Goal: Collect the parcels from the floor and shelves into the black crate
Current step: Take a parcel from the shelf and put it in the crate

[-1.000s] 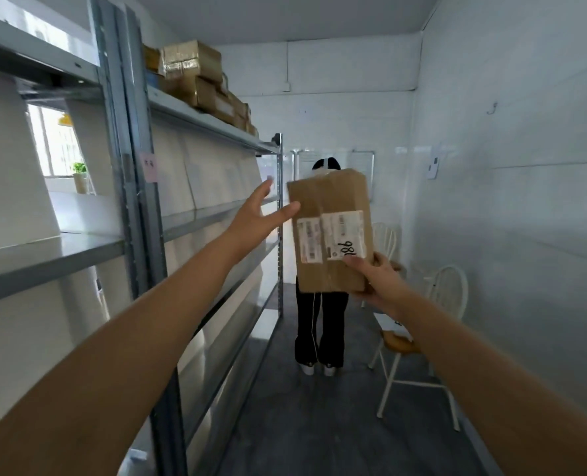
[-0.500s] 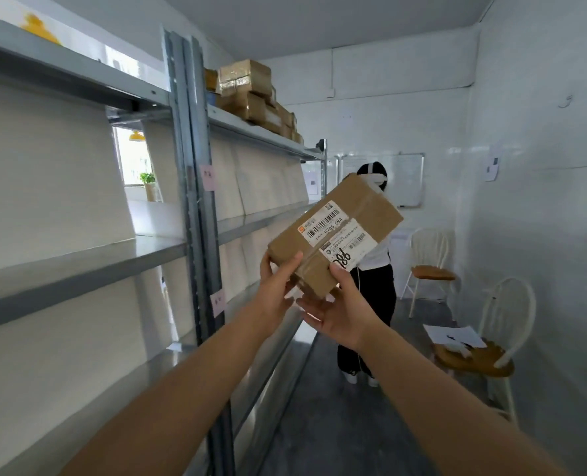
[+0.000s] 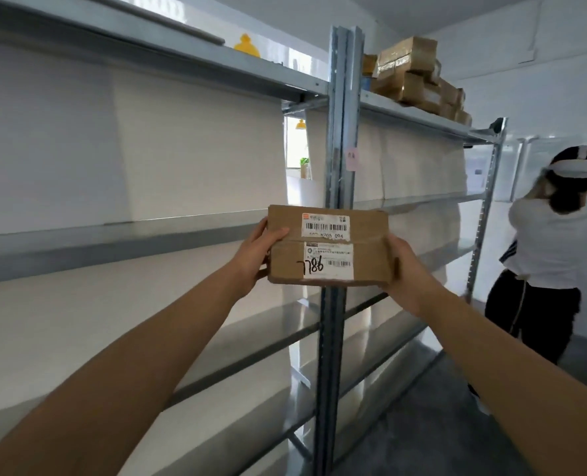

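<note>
Both hands, left hand (image 3: 256,257) and right hand (image 3: 409,269), clamp the parcel (image 3: 328,245). Carrying step; black crate unseen, must be located.

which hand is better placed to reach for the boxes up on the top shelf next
Right, probably. The stacked boxes sit up and to the right, on the right hand side. Both hands grip the parcel, so the left hand would have to keep it.

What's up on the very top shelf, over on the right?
A pile of brown taped parcels sits on the top shelf, stacked in at least two layers and running back toward the wall. Whatever lies behind or under the pile is hidden.
</note>
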`<state>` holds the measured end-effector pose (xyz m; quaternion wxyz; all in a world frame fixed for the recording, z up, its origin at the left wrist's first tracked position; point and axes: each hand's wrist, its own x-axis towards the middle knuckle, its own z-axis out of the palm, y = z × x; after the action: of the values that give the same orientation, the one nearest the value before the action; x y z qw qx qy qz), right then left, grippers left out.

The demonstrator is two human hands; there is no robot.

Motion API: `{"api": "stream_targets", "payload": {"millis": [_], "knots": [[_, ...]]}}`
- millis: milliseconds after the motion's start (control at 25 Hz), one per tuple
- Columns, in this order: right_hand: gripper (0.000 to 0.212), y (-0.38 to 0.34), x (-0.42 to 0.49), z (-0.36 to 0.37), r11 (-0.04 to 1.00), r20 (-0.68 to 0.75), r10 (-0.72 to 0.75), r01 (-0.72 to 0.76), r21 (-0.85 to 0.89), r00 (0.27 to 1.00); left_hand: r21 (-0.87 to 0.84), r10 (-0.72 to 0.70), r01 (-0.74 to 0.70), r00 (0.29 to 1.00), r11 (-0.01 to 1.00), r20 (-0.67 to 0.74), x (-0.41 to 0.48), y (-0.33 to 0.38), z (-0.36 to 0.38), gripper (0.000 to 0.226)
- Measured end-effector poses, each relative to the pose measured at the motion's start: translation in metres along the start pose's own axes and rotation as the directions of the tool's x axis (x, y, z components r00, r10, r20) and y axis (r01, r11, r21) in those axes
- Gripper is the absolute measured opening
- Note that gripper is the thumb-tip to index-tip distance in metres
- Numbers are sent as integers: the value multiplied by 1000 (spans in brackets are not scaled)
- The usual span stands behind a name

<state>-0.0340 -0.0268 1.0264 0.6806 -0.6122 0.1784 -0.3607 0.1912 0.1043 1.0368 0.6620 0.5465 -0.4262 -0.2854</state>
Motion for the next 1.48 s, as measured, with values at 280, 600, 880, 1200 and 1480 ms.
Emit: {"api": "stream_targets", "payload": {"millis": [280,600,880,1200,1480], "knots": [[35,46,-4,151,994,198,92,-102,41,976,97,74,-41,931,994,-359,-124,20,-112,50],[43,73,-48,351,976,589,97,-193,102,803,155,120,-17,716,988,-687,-299,71,-222,46],[35,100,-138,528,956,808,112,-284,71,578,241,155,111,501,964,-851,-467,113,-303,51],[36,139,-282,692,957,935,167,-280,-77,314,161,115,155,271,975,-956,-661,122,-367,58],[36,180,-387,796,930,972,224,-313,-191,72,102,99,225,24,969,-995,-784,112,-392,67]]}}
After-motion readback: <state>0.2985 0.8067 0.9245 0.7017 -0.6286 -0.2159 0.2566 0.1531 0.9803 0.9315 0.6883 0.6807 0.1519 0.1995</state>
